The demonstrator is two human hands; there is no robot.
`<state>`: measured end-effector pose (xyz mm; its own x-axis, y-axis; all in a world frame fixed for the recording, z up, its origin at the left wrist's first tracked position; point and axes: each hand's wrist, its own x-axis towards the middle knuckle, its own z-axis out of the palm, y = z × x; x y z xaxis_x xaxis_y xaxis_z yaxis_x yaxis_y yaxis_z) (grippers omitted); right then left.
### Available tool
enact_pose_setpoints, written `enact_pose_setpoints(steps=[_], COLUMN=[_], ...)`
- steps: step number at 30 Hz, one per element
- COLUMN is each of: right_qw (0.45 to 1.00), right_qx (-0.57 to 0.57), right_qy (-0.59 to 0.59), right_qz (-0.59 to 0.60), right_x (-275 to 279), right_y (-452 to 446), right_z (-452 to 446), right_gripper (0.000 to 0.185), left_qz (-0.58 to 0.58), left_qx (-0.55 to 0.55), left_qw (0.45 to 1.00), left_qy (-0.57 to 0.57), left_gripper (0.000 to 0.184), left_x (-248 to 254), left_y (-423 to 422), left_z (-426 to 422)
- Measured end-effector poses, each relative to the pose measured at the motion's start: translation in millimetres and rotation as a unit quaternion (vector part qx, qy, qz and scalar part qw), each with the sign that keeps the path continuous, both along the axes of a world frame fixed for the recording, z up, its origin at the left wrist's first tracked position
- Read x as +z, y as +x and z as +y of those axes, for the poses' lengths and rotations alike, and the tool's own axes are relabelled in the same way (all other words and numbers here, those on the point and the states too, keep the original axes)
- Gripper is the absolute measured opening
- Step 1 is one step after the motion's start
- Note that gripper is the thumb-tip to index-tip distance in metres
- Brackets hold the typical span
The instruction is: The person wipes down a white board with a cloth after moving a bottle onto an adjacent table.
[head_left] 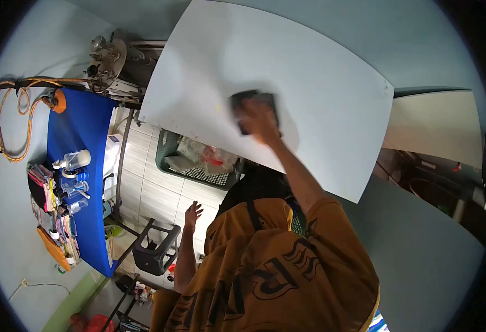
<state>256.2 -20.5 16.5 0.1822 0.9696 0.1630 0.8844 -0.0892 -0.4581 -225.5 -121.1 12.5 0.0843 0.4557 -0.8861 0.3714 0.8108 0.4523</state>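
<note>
My right hand (pixel 257 119) lies on a dark folded cloth (pixel 266 99) against the white tabletop (pixel 320 83). Motion blurs the hand and the cloth, so single fingers are hard to make out. Down at my left side hangs my left hand (pixel 192 214), fingers apart, holding nothing, over the tiled floor.
Below the table's front edge stands a green crate (pixel 168 146) with plastic bags. A black stool (pixel 157 252) is at my left. On the blue-covered table (pixel 96 221) are bottles and stacked cloths. An orange hose (pixel 31 119) hangs on the left wall.
</note>
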Motion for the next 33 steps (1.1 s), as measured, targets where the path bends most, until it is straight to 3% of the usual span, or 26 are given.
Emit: enact_pose_setpoints(steps=[1, 3, 4, 6, 7, 9, 10, 11, 14, 16, 17, 18, 22, 23, 24, 25, 26, 27, 29, 32, 33], right_qw=[0.999, 0.963, 0.944, 0.887, 0.847, 0.816, 0.776, 0.727, 0.677, 0.746, 0.777, 0.808, 0.930, 0.958, 0.938, 0.983, 0.993, 0.997, 0.986, 0.971, 0.975], right_qx=[-0.048, -0.195, -0.262, -0.412, -0.464, -0.549, -0.607, -0.661, -0.718, -0.605, -0.562, -0.532, -0.327, -0.276, -0.218, -0.165, -0.098, 0.023, 0.158, 0.202, 0.197], right_qy=[0.007, 0.007, 0.038, -0.066, -0.070, -0.016, -0.074, -0.130, -0.108, -0.093, -0.059, -0.027, -0.008, 0.077, 0.157, 0.001, 0.052, -0.050, 0.032, 0.066, 0.066], right_qz=[-0.006, -0.186, -0.194, -0.200, -0.249, -0.180, -0.157, -0.132, -0.120, -0.262, -0.279, -0.253, -0.166, 0.027, 0.221, -0.084, 0.038, 0.049, 0.051, 0.110, 0.077], right_x=[-6.2, 27.3, 20.6, 36.5, 16.7, 0.9, -6.7, -12.2, -27.8, -45.6, -4.5, 21.3, 24.0, 14.6, 6.1, 8.9, 29.7, 47.9, 42.3, 40.7, 38.1], right_y=[30.0, 93.6, 126.4, 162.9, 179.1, 194.9, 202.4, 208.9, 216.9, 232.0, 219.4, 201.2, 123.9, 84.6, 45.5, 6.5, -30.1, -57.4, -110.1, -116.9, -106.3], right_z=[-11.0, -65.3, -100.0, -172.7, -216.6, -286.4, -307.0, -312.6, -282.1, -249.3, -190.7, -136.6, 17.7, 45.4, 72.9, 83.0, 77.6, 86.6, 69.6, 66.2, 72.8], right_gripper=[0.044, 0.043, 0.045, 0.045, 0.045, 0.047, 0.048, 0.049, 0.051, 0.053, 0.043, 0.041, 0.044, 0.043, 0.043, 0.043, 0.042, 0.046, 0.047, 0.048, 0.048], left_qz=[-0.006, -0.004, -0.009, -0.007, -0.007, -0.001, -0.018, -0.012, -0.040, -0.073, -0.085, -0.094, -0.132, -0.134, -0.136, -0.137, -0.141, -0.145, -0.153, -0.176, -0.167], left_qx=[-0.005, -0.023, -0.041, -0.050, -0.068, -0.095, -0.092, -0.085, -0.035, -0.015, -0.008, -0.005, 0.008, 0.035, 0.063, 0.091, 0.103, 0.136, 0.202, 0.202, 0.212], left_qw=[1.000, 1.000, 0.999, 0.998, 0.997, 0.994, 0.995, 0.996, 0.999, 0.997, 0.996, 0.994, 0.988, 0.987, 0.984, 0.981, 0.981, 0.977, 0.966, 0.963, 0.963], left_qy=[0.002, -0.013, -0.019, -0.024, -0.031, -0.051, -0.028, -0.024, -0.005, 0.020, 0.040, 0.051, 0.078, 0.086, 0.093, 0.098, 0.085, 0.076, 0.056, 0.037, 0.026], left_gripper=[0.060, 0.056, 0.056, 0.054, 0.053, 0.049, 0.045, 0.045, 0.046, 0.045, 0.046, 0.048, 0.054, 0.056, 0.058, 0.059, 0.062, 0.064, 0.068, 0.079, 0.081], left_x=[1.2, -1.0, -2.3, 1.0, 0.1, -0.8, 1.0, 5.4, 13.1, 18.3, 24.5, 30.8, 52.5, 56.1, 58.8, 63.6, 69.3, 68.3, 64.1, 67.2, 71.0], left_y=[3.9, 7.9, 8.6, 16.5, 22.3, 28.4, 30.3, 38.2, 64.3, 84.2, 96.6, 110.2, 156.4, 167.7, 178.9, 188.3, 197.5, 201.8, 204.5, 208.5, 213.6], left_z=[2.4, 5.5, 5.3, 5.2, 9.8, 14.5, 14.7, 18.8, 33.5, 47.7, 56.8, 68.0, 107.6, 115.0, 120.4, 123.7, 127.7, 127.2, 122.5, 114.7, 112.4])
